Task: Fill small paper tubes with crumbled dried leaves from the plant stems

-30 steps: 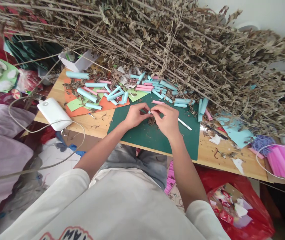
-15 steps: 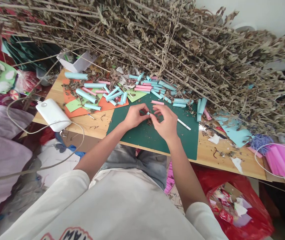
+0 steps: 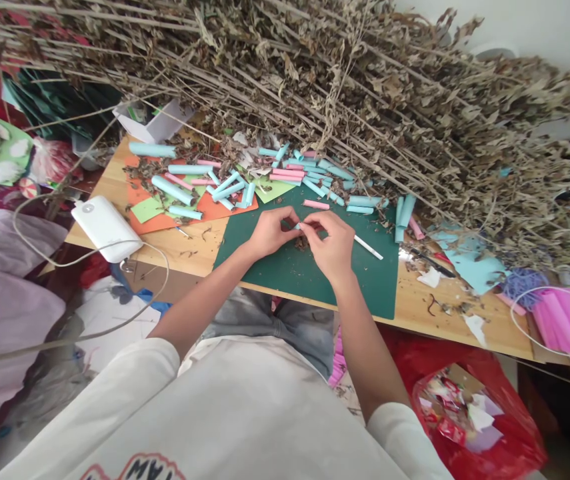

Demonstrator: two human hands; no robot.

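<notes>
Over the dark green mat (image 3: 275,267), my left hand (image 3: 273,231) pinches a small light blue paper tube (image 3: 298,227), mostly hidden by the fingers. My right hand (image 3: 331,245) is closed in a pinch at the tube's right end; what else its fingertips hold is too small to make out. Dry leaf crumbs (image 3: 302,244) lie on the mat beneath the fingers. A white stick (image 3: 369,247) rests on the mat just right of my right hand. Beyond the hands lies a pink paper roll (image 3: 316,205).
Several blue rolls (image 3: 172,191) lie on orange paper (image 3: 152,223) at the left. A great heap of dried stalks (image 3: 285,80) covers the back. The white power bank (image 3: 107,229) trails a cable. Below the table's right edge hangs a red bag (image 3: 509,427).
The right fingers have drawn closer together at the tube's end, and the index finger has come down. My left hand has hardly moved.
</notes>
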